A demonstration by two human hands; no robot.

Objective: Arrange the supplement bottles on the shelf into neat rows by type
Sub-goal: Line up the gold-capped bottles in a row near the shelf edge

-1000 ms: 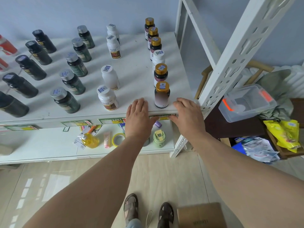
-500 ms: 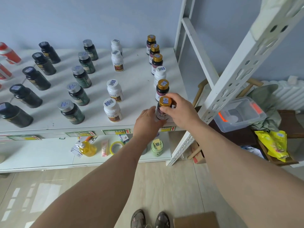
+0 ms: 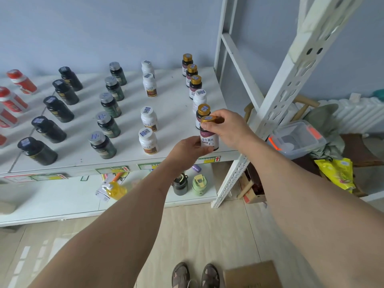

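Observation:
A gold-capped purple bottle [image 3: 209, 138] stands at the front right corner of the white shelf [image 3: 176, 113]. My right hand [image 3: 228, 127] grips its cap and my left hand [image 3: 187, 150] holds its lower body. Behind it runs a row of more gold-capped bottles [image 3: 195, 84] with one white bottle [image 3: 199, 99] among them. To the left stand rows of white bottles [image 3: 148, 140], silver-capped green bottles [image 3: 102, 145] and black bottles [image 3: 37, 150]. Red bottles [image 3: 12, 100] sit at the far left.
A white perforated upright [image 3: 276, 94] rises just right of the shelf corner. A lower shelf holds a yellow bottle [image 3: 115, 190], a black flask [image 3: 179, 185] and a green flask [image 3: 199, 185]. A clear plastic box [image 3: 297, 140] and yellow bag [image 3: 336, 175] lie at the right.
Both hands left the shelf's front edge and closed on the front gold-capped bottle, which now stands a little higher in view. The camera tilted up.

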